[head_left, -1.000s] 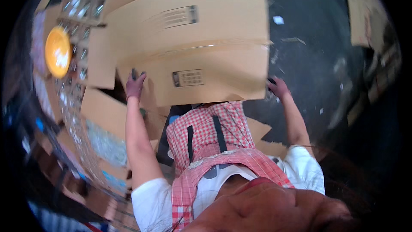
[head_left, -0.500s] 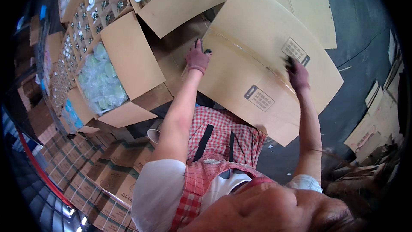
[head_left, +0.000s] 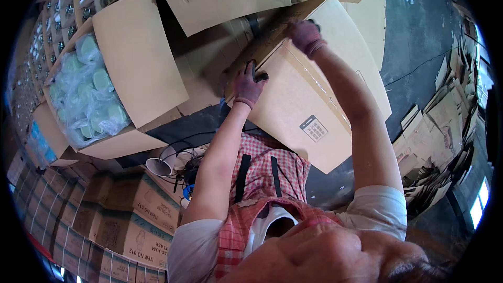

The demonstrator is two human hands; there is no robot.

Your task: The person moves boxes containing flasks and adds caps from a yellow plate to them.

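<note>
A large brown cardboard box [head_left: 291, 97] lies in front of me, with a strip of clear shiny tape [head_left: 313, 77] along its seam. My left hand [head_left: 248, 88], in a dark red glove with black fingertips, rests at the box's left edge, thumb spread from the fingers. Near the far end of the seam, my right hand [head_left: 305, 36], gloved alike, is closed over the box's upper left edge. Its fingers are curled and slightly blurred, hiding whatever may be in them.
To the left, an open carton [head_left: 140, 57] holds plastic-wrapped pale green round pieces [head_left: 86, 91]. Divided cartons [head_left: 70, 2] with shiny items stand beyond. Strapped boxes [head_left: 141, 220] are stacked at the lower left, a white tube-like object [head_left: 161, 161] nearby. Flattened cardboard [head_left: 432, 126] lies right.
My right hand has moved left and away from me, from mid-seam to the far edge. My left hand stays at the left edge. The box now shows its left side, and the view has shifted.
</note>
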